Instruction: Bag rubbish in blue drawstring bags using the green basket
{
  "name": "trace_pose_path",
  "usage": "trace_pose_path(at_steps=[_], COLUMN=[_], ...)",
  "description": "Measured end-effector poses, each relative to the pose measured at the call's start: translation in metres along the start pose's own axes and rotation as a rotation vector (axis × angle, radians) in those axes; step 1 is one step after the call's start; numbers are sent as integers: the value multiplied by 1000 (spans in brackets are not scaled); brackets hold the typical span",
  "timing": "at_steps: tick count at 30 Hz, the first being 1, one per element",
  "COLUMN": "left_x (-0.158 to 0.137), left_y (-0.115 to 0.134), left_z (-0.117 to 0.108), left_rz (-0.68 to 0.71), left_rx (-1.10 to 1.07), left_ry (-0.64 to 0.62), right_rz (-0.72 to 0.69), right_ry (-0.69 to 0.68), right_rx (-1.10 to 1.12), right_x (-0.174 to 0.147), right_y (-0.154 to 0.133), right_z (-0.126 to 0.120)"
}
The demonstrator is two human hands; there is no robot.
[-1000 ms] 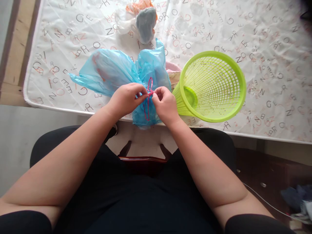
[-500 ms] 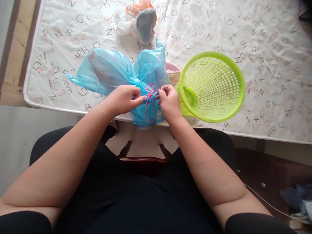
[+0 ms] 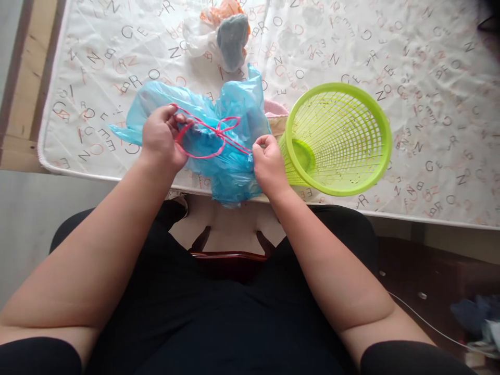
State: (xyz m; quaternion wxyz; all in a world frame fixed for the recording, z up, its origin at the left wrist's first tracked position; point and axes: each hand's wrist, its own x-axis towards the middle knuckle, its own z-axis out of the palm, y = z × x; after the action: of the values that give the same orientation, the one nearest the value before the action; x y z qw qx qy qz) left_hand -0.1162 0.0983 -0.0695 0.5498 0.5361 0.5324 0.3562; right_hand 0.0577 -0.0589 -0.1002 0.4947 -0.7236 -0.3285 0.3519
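A crumpled blue plastic bag [image 3: 242,104] lies at the near edge of the white lettered mattress-like surface. Over it stretches a looped pink-red string [image 3: 211,155], knotted near its middle with a small loop above. My left hand [image 3: 162,135], at the bag's left part, has its fingers curled on the string's large loop. My right hand [image 3: 269,162] pinches the string's other end at the bag's right side; a bit of blue plastic shows at the fingertips. Right beside that hand stands a lime-green mesh basket [image 3: 380,151], its opening facing me.
Behind the blue bag lie a grey bundle [image 3: 233,41], an orange plastic bag [image 3: 222,9] and a whitish one [image 3: 195,36]. Something pink [image 3: 275,108] shows between bag and basket. My legs are under the surface's near edge [image 3: 390,216]; a white cable [image 3: 422,323] runs at lower right.
My left hand has moved left and away from the knot, drawing the string out into a wide loop. My right hand has stayed nearly in place, and the bag's left part is pushed in.
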Motion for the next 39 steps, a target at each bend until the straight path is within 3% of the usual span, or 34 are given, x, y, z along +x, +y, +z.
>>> trace_pose_path(at_steps=[3,5,8,10,12,17,22,25,30,34,36,39], left_x=[-1,-7,-18,-24,-29,-37,-43,-43,-30,-10,1,16], left_y=[9,14,18,17,16,14,17,20,20,21,23,28], left_z=[-4,-1,6,10,10,6,7,9,9,-2,-13,-34], left_rz=[-183,-214,-152,-106,-86,-141,-175,-141,-94,-105,-26,199], left_rx=[-277,-364,-322,-254,-188,-124,-178,-244,-376,-315,-253,-233], left_ry=[72,59,-58,-141,-217,-425,-531,-447,-47,159,236,323], right_rz=[45,28,-130,-286,-356,-195,-91,-100,-54,-9,8,19], right_ry=[-130,-233,-262,-222,-217,-349,-391,-307,-154,-43,0,-4], right_rx=[-199,-309,-332,-241,-110,168,288,294,285,268,251,205], right_x=[-2,-4,-7,-7,-8,-12,-13,-9,-4,-2,-1,0], right_y=[1,3,5,5,4,3,5,7,3,-4,-6,-6], right_z=[0,1,4,6,7,12,19,17,9,9,9,7])
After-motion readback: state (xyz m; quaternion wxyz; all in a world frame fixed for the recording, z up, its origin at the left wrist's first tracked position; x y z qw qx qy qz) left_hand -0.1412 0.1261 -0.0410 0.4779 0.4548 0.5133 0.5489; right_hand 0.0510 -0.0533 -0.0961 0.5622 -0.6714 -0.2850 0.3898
